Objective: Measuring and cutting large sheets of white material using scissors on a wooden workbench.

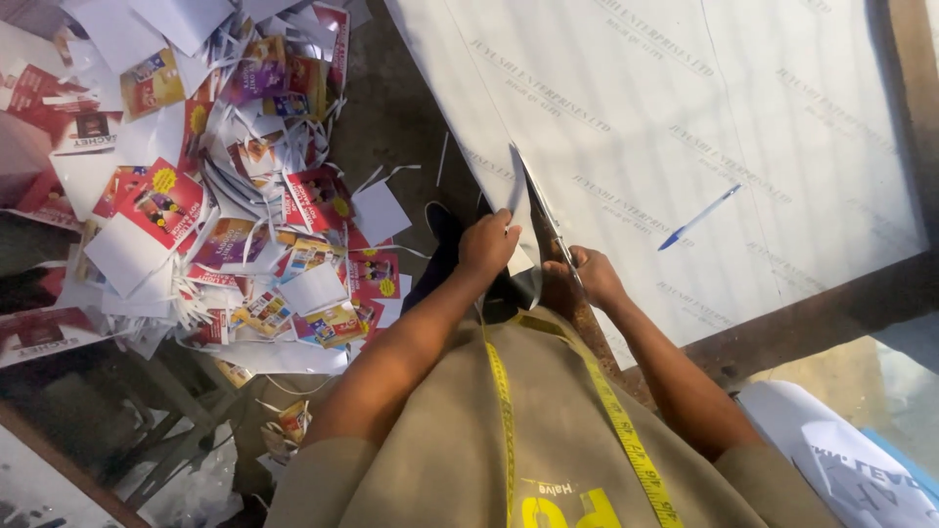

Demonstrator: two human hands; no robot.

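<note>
Already the cut runs some way into the sheet (685, 108), a large white one with faint grey print that covers most of the desk (831, 313). The right hand (590, 277) is closed around the handles of the scissors (541, 210), whose blades point away from the person along the sheet's left side. The left hand (487, 244) is curled shut on the freed strip (515, 186), pinching it just beside the blades and lifting it clear. Judging by where the blade tips sit, only the near part of that edge looks severed; the long run toward the far end is uncut, so most of this cut seems left to do. A blue pen (698, 217) lies on the sheet, well apart from both hands. A yellow tape measure (626, 430) hangs round the person's neck. To the left, on the floor, lies a heap of offcuts (235, 196), white strips mixed with red and purple printed pieces.
</note>
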